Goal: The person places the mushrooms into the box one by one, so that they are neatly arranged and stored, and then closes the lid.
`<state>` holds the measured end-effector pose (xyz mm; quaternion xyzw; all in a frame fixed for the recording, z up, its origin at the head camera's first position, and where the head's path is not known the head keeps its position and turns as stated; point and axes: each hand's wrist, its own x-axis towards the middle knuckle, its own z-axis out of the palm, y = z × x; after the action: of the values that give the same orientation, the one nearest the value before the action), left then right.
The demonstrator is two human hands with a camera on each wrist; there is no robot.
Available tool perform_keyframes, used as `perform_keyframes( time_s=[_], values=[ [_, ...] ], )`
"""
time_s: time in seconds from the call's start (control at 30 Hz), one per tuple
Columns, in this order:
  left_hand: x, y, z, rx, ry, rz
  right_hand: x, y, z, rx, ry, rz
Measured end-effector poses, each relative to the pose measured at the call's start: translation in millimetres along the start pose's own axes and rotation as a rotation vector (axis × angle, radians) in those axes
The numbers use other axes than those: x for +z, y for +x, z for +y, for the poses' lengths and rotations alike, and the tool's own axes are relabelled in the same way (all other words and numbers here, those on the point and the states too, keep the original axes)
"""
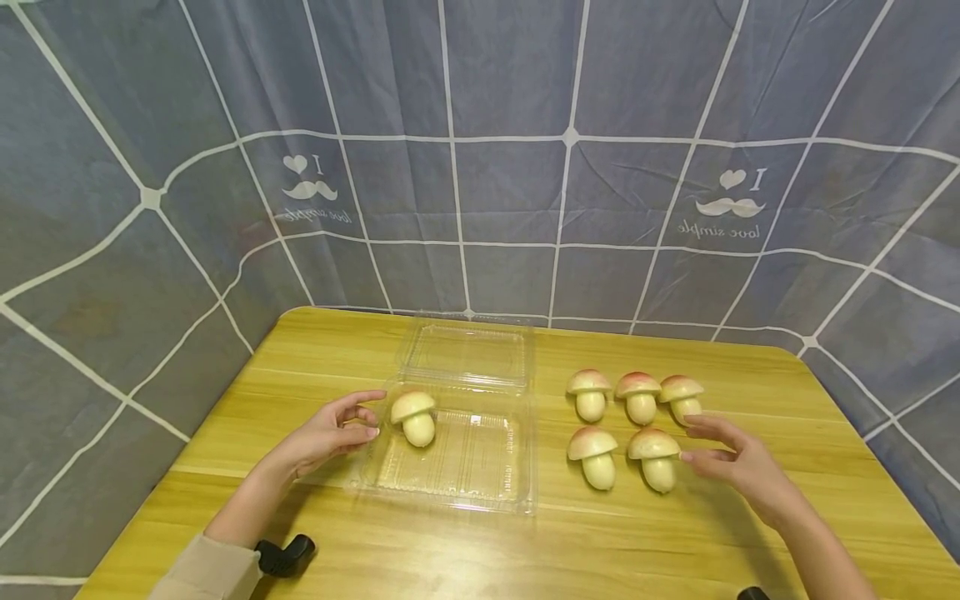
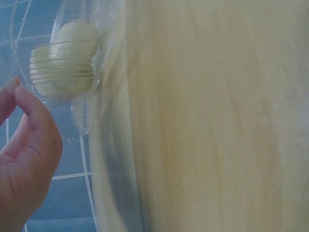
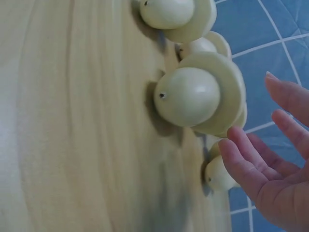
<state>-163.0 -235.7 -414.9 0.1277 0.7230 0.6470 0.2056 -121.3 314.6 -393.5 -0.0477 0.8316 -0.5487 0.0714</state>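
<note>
One mushroom-shaped piece (image 1: pixel 418 425) lies at the left side of the open clear plastic container (image 1: pixel 450 502). My left hand (image 1: pixel 322 433) is beside that container's left wall, fingers bent and holding nothing; the left wrist view shows the hand (image 2: pixel 29 150) next to the clear wall with the piece (image 2: pixel 72 43) behind it. My right hand (image 1: pixel 742 467) is at the right of the front-right mushroom (image 1: pixel 656 460), fingers spread and holding nothing. In the right wrist view its fingertips are close to that mushroom (image 3: pixel 188 96); whether they touch it, I cannot tell.
Several more mushroom pieces, such as the back-left one (image 1: pixel 590 396), lie in two rows right of the container. The container's lid (image 1: pixel 468 350) lies folded back toward the curtain (image 1: pixel 510 192). The wooden table (image 1: pixel 570 550) runs up to that curtain.
</note>
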Motion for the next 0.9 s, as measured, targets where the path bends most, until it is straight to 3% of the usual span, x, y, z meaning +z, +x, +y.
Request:
perform_keyframes(
  time_s=[0.47, 0.9],
  values=[
    [0.3, -0.2, -0.7, -0.002, -0.010, 0.004, 8.9, 1.8, 18.6, -0.011, 0.091, -0.007],
    [0.7, 0.6, -0.4, 0.000, -0.016, 0.001, 16.9, 6.1, 19.7, 0.070, 0.070, -0.035]
  ],
)
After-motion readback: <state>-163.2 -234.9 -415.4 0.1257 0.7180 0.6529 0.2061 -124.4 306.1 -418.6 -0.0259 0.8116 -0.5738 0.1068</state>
